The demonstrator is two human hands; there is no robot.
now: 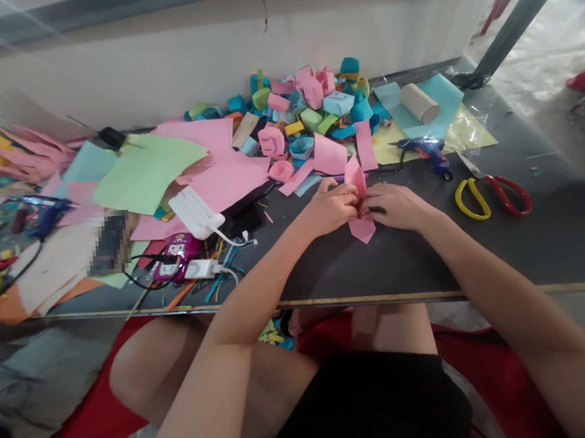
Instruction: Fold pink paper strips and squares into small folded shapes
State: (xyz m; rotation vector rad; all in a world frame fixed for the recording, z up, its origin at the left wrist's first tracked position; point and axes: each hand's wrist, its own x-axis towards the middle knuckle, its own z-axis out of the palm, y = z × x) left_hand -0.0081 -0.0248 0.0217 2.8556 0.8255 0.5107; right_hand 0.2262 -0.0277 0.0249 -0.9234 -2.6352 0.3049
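A folded strip of pink paper [362,231] lies lengthwise on the dark tabletop [326,270], with a pointed near end and its far end raised. My left hand [332,206] grips its left edge, fingers bent over the paper. From the other side, my right hand [396,205] holds the right edge with its fingertips. The two hands nearly meet over the middle, so that part of the fold is hidden. Just beyond them lie pink paper strips [330,153] and a heap of small folded paper boxes [312,91] in pink, blue, green and yellow.
Red-and-yellow scissors [491,188] and a blue glue gun [428,153] lie to the right, near a cardboard tube [419,103]. Leftward are coloured paper sheets [149,169], a white power bank [194,214], a purple power strip [177,254] with cables and another glue gun [44,215].
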